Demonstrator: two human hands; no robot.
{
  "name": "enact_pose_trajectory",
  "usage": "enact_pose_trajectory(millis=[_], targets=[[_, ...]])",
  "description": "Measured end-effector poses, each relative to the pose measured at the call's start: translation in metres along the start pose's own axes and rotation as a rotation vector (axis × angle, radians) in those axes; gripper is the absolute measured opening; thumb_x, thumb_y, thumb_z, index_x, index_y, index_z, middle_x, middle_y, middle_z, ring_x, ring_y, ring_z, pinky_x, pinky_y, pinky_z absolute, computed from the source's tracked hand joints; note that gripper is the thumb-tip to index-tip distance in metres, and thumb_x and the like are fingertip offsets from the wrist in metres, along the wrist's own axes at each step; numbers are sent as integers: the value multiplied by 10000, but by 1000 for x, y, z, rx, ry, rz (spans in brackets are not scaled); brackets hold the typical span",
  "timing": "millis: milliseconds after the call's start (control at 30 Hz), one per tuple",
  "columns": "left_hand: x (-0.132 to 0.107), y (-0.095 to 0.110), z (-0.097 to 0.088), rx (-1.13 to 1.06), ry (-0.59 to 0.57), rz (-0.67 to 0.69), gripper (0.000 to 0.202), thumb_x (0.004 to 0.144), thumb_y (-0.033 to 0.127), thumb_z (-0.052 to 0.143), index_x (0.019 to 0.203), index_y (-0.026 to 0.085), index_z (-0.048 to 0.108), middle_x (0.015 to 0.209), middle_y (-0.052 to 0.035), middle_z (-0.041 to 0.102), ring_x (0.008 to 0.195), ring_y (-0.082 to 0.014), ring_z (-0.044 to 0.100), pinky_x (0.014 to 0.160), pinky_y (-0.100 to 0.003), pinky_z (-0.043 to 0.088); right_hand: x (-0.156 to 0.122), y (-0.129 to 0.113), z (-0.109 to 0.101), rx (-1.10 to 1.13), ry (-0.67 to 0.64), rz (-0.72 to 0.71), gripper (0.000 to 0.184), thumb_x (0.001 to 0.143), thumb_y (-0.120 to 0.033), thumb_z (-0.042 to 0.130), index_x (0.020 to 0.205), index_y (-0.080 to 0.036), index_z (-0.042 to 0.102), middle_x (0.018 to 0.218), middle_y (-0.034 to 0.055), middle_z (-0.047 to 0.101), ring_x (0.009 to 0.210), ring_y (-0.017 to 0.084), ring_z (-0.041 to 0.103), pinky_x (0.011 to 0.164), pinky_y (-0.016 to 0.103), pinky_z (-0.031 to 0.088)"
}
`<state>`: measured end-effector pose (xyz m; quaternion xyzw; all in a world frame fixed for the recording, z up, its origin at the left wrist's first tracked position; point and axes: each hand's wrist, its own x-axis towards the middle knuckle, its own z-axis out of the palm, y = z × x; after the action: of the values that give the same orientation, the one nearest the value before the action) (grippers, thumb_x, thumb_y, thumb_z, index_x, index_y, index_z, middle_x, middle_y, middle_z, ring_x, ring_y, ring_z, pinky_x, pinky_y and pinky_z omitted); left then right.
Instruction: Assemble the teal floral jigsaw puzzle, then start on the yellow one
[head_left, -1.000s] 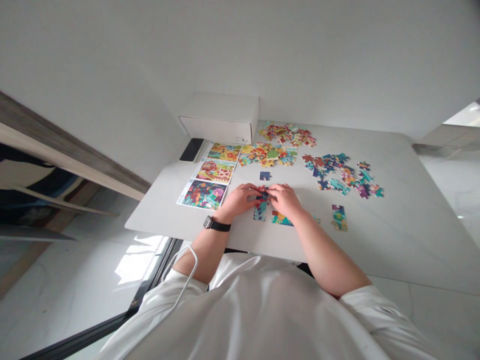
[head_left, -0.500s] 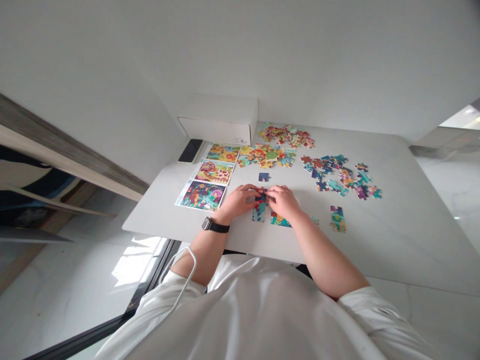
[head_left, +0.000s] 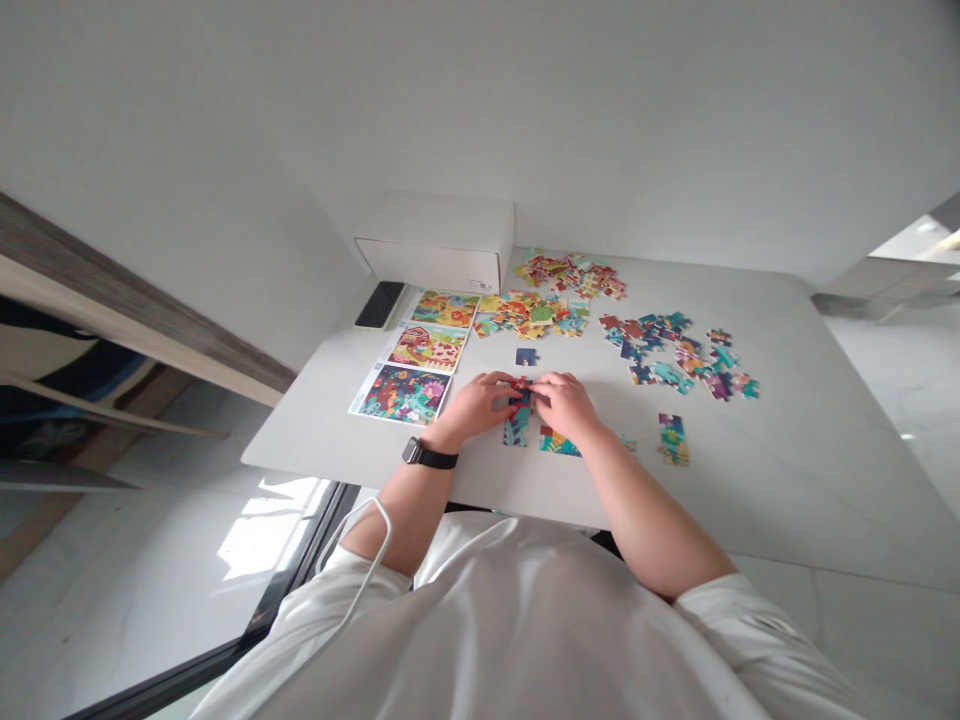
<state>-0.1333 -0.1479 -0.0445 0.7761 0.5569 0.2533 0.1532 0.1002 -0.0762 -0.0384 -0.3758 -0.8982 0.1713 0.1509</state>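
Observation:
My left hand (head_left: 481, 405) is closed on the left side of a narrow column of joined jigsaw puzzle pieces (head_left: 516, 430), blue and teal with red near the top. From the other side, my right hand (head_left: 568, 406) pinches the column's upper end, so the fingertips nearly meet. Fingers partly hide the pieces there. A single dark blue puzzle piece (head_left: 526, 357) lies just beyond the hands. Beneath my right wrist, a colourful joined section (head_left: 559, 442) is partly covered. Farther right lies another short joined strip (head_left: 673, 440).
Picture sheets (head_left: 403, 393) lie on the left of the white table (head_left: 780, 470), below a phone (head_left: 380, 304) and a white box (head_left: 431, 262). Loose pieces form a yellowish pile (head_left: 536, 313), a reddish pile (head_left: 574, 274) behind it, and a blue-teal pile (head_left: 664, 345) at right.
The camera view has shifted very slightly. Both hands keep their grip at the same spot on the column of pieces, with hardly any finger movement.

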Motion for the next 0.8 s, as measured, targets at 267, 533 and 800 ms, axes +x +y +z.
enact_pose_trajectory(millis=[267,533,800], targets=[[-1,5,1,25,18,6,267,949,295,737,1201,294,824,1412,-71,715,1269,-277,704,1181,-454,526,-1,-3,-2,-29,-17,13,374,994,-285,720,1359,-271,799,1310,103,749,1188,312,648,1121,457,516],[-1,2,3,26,19,35,253,948,318,762,1193,285,820,1415,-77,707,1261,-277,710,1168,-455,533,-3,-5,-2,-38,-31,25,402,973,-313,781,1372,-259,767,1350,119,717,1244,326,632,1127,482,504],[0,8,-2,48,3,18,248,943,288,772,1184,275,828,1424,-78,722,1266,-277,699,1170,-460,514,-2,-6,-2,-49,-38,27,401,983,-289,763,1383,-263,759,1385,126,697,1260,335,622,1129,487,501]])
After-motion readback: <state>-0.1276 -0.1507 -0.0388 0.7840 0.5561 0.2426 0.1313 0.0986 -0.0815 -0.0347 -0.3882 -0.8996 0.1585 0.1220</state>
